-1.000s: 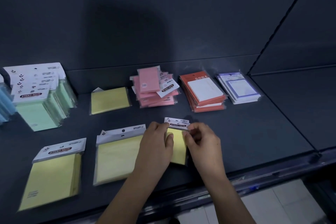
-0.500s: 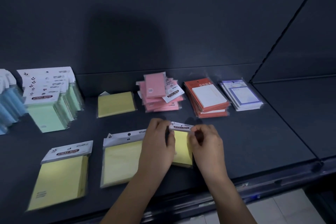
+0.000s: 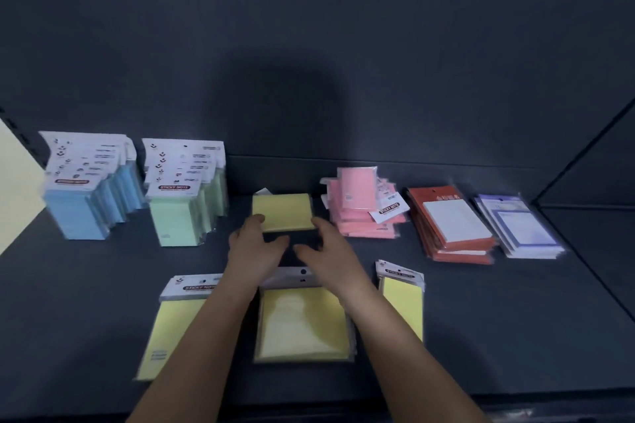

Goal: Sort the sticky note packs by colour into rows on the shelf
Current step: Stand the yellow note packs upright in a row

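**Q:** Where do the hands stand in this figure?

**A:** My left hand (image 3: 256, 245) and right hand (image 3: 326, 251) are apart, fingers spread and closed on nothing. Their tips touch the near corners of the small flat yellow sticky note pack in clear wrap (image 3: 282, 211). It lies alone at the back of the dark shelf (image 3: 498, 319), between the green and pink groups.

**Q:** What is already sorted?

**A:** Along the back, left to right: the upright blue packs (image 3: 79, 213) and the upright pale green packs (image 3: 178, 216), each in a tidy file. Then come the loose pile of pink packs (image 3: 360, 216), the stack of orange-red packs (image 3: 450, 227) and the stack of purple-bordered white packs (image 3: 519, 227).

**Q:** And what remains?

**A:** Chiefly the yellows, I judge. Three lie at the front, apart from the back one: the left yellow pack (image 3: 171, 323), the middle yellow pack (image 3: 302, 323) and the narrow right yellow pack (image 3: 402, 302). The pink pile also wants squaring. The task looks past halfway.
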Tool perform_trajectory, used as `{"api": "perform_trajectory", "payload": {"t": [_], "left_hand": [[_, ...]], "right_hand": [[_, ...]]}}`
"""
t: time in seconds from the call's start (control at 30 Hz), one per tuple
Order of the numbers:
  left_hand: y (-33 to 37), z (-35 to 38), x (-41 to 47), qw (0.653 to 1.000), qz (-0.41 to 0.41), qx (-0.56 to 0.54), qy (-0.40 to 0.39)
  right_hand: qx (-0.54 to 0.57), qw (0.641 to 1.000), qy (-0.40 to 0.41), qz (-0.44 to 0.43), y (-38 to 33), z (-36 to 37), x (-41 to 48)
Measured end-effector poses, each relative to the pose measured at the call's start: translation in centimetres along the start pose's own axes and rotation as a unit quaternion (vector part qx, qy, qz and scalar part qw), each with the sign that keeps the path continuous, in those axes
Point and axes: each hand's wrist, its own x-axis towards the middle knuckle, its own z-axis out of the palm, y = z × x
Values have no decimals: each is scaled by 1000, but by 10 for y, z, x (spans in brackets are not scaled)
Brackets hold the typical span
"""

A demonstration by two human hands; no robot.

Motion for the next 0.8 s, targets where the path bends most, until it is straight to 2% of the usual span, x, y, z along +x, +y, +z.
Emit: {"api": "perform_trajectory", "payload": {"t": [0.13,0.23,0.37,0.43,0.53,0.6,0.7,0.8], "left_hand": [[1,-11,0,987,-47,-152,6],[1,-20,2,976,-75,-202,31],[-6,-30,2,957,-55,-258,118],[-7,-34,-2,945,-44,-296,134],[2,-43,-12,928,-17,-365,75],[13,-49,-25,922,4,-387,-5],[19,-52,-44,931,38,-352,-91],[18,-51,-59,941,63,-312,-113]], "right_hand": [[187,976,6,107,-9,8,12],[241,963,28,121,-9,8,12],[352,924,27,148,-9,4,2],[383,910,16,158,-8,2,-2],[415,898,-1,148,-8,-5,-7],[394,912,-11,116,-6,-11,-10],[382,922,0,57,-7,-20,-22],[389,920,42,4,-3,-26,-33]]}}
